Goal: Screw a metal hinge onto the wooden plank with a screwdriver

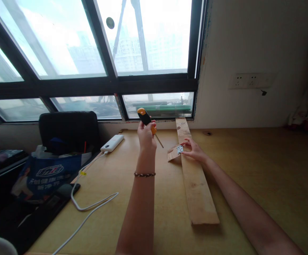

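Observation:
My left hand (146,134) is closed around the yellow and black handle of a screwdriver (144,115). The screwdriver's metal shaft slants down to the right, its tip above the table and apart from the wood. A long wooden board (197,187) lies on the table, running towards the window. On its left edge sits a silver metal hinge (179,149), which joins it to a small piece of wood (173,154) sticking out to the left. My right hand (193,150) reaches over the board, thumb and fingers gripping at the hinge.
A white power bank (112,143) with a white cable (90,207) lies on the left of the wooden table (167,219). Beyond that edge are a black chair (69,129) and a blue bag (47,177). The window (154,85) and a wall with sockets (251,81) bound the back.

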Demonstrator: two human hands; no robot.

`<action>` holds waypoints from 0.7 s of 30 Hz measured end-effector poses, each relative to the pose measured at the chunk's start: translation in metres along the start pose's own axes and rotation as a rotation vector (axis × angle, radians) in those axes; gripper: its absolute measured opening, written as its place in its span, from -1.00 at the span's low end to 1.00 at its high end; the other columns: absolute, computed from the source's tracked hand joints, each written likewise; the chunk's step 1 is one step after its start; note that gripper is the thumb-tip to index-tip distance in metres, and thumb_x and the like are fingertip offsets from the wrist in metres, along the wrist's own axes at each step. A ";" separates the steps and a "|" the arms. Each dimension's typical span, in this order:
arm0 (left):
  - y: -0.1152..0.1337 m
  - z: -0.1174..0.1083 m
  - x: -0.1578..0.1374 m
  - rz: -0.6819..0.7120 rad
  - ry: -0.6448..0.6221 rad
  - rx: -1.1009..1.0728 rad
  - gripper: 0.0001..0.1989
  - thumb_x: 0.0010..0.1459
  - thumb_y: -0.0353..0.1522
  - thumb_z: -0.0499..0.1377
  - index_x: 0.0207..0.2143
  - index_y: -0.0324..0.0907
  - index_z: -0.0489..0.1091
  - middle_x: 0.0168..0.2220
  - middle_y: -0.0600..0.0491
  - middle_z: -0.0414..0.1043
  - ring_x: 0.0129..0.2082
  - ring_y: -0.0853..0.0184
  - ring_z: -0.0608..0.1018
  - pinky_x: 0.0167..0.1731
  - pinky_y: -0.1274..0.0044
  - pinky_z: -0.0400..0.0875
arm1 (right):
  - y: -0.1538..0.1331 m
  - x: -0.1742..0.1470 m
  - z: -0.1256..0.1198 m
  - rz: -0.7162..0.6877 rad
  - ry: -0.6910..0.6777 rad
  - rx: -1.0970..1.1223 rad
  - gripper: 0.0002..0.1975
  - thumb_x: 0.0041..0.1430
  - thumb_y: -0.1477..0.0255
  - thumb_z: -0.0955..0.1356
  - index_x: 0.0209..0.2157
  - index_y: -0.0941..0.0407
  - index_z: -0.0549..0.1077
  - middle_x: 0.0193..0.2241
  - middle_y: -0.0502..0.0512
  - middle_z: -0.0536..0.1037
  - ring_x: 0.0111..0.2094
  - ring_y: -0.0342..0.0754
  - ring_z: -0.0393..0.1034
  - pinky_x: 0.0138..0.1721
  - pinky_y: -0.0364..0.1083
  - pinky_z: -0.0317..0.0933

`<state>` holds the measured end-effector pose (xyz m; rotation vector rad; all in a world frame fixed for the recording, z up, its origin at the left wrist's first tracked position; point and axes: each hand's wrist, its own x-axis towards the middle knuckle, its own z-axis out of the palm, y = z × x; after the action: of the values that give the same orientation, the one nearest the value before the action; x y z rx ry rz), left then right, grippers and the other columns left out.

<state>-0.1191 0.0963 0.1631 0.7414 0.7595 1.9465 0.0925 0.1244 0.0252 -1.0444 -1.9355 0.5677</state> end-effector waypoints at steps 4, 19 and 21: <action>0.007 -0.008 0.006 -0.084 0.074 -0.048 -0.69 -0.28 -0.55 0.13 -0.37 -0.17 0.33 -0.51 0.13 0.35 -0.56 0.49 0.40 -0.50 0.61 0.27 | -0.012 0.001 0.001 0.025 -0.033 -0.290 -0.25 -0.24 0.24 0.44 0.03 0.02 0.13 -0.08 0.12 0.42 0.01 0.15 0.20 -0.01 0.16 0.02; 0.007 -0.007 0.006 -0.146 0.050 -0.071 -0.68 -0.30 -0.57 0.12 -0.38 -0.19 0.32 -0.49 0.11 0.35 -0.54 0.49 0.40 -0.47 0.58 0.28 | -0.018 0.011 0.023 0.042 -0.043 -0.486 -0.34 -0.33 0.35 0.44 -0.08 0.01 0.23 -0.14 0.09 0.40 -0.03 0.17 0.13 -0.02 0.09 -0.02; 0.007 -0.007 0.005 -0.146 0.046 -0.065 -0.68 -0.31 -0.58 0.12 -0.39 -0.19 0.32 -0.49 0.10 0.35 -0.55 0.49 0.40 -0.48 0.59 0.27 | -0.017 0.011 0.023 0.047 -0.049 -0.460 -0.35 -0.33 0.37 0.44 -0.09 0.00 0.23 -0.14 0.08 0.41 -0.03 0.17 0.14 -0.03 0.09 -0.01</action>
<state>-0.1303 0.0964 0.1650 0.5870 0.7537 1.8523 0.0627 0.1245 0.0298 -1.3706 -2.1444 0.1718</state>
